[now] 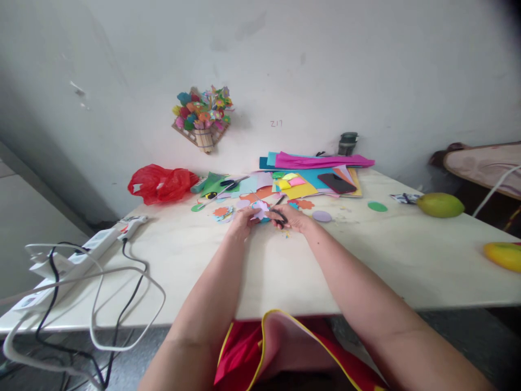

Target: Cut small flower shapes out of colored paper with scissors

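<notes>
A light purple paper flower (261, 209) is pinched in my left hand (244, 220), above the middle of the table. Close beside it, my right hand (295, 218) is closed on the handles of small dark scissors (279, 217). The scissors are at the flower's right side; their blade tips are too small to make out. Around my hands lie orange paper flowers (305, 204), a purple paper disc (321, 216) and small paper scraps. Something blue shows just under the held flower.
Coloured sheets (321, 161), a phone (337, 183) and another pair of scissors (231, 183) lie at the back. A red plastic bag (163, 183) sits back left, a power strip (87, 255) with cables front left, a mango (440, 205) at right. Paper flowers (203, 114) hang on the wall.
</notes>
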Motion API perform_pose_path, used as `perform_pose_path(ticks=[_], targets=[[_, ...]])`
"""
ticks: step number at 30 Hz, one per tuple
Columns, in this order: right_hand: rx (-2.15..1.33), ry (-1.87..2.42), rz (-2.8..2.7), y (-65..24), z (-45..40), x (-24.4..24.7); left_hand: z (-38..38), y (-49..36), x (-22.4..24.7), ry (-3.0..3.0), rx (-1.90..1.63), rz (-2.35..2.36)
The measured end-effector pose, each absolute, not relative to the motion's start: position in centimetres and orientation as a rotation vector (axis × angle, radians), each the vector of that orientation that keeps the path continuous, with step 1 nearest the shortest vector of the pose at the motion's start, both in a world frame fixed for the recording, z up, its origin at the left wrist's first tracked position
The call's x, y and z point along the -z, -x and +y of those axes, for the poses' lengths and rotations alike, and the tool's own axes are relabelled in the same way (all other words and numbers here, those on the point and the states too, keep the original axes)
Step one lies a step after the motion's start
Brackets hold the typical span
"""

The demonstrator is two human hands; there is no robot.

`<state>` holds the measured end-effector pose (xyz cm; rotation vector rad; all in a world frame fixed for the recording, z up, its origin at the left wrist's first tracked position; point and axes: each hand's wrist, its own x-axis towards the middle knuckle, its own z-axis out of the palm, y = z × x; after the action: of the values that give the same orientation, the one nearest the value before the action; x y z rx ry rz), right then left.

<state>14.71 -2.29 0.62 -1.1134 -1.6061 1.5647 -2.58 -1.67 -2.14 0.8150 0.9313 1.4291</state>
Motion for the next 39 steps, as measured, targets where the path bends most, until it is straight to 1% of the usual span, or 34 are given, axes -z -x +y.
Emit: perform_pose_path(ticks=[26,39], targets=[[-1.584,1.119,-1.496,-14.1,-3.0,-1.0,-1.5,2.5,2.5,-0.836,-1.440,0.944],[-1.527,1.162,-1.516,-13.8,-3.3,-1.3,-1.3,2.8,2.6,-0.810,-1.447,0.952]])
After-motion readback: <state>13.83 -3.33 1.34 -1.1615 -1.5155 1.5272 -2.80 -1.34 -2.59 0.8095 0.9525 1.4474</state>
